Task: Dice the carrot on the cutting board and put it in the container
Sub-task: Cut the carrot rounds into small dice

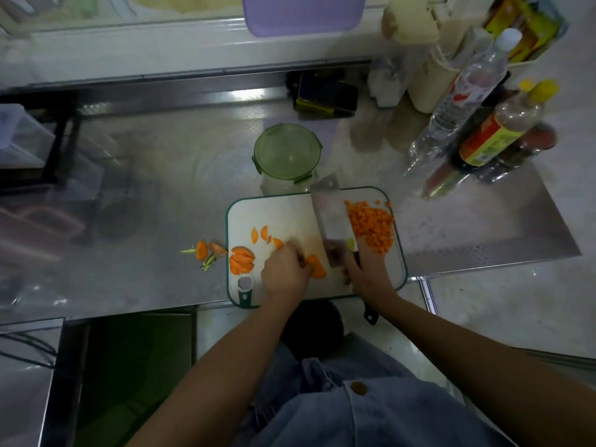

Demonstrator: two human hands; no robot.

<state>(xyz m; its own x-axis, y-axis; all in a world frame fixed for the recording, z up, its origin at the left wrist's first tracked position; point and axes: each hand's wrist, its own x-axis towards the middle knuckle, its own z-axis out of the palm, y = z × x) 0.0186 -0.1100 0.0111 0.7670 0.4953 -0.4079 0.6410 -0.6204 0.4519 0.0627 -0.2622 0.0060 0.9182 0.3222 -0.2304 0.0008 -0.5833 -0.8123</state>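
The left hand (285, 269) lies on the near middle of the cutting board (233, 221), its fingers curled down and holding a carrot piece (317, 268), which shows just to the right of the knuckles. The right hand (366, 269) is close beside it, wrapped around the handle of a knife (332, 221). The wide blade runs away from the person, with its far end leaning a little to the left. I cannot tell if the edge touches the board.

So the carrot piece is between the two hands: just right of the left fingers and just left of the blade. The left hand is the nearer one. I think the next cut must come down very near these fingers, so they should stay tucked in.

To the right of the blade is a heap of diced carrot (371, 227). To the left wait a stack of slices (242, 260) and some loose slices (264, 235). Behind the board stands the container (287, 153) with its green lid on; it seems this must be opened before filling. Carrot ends (206, 250) lie on the tabletop (145, 221), left of the board.
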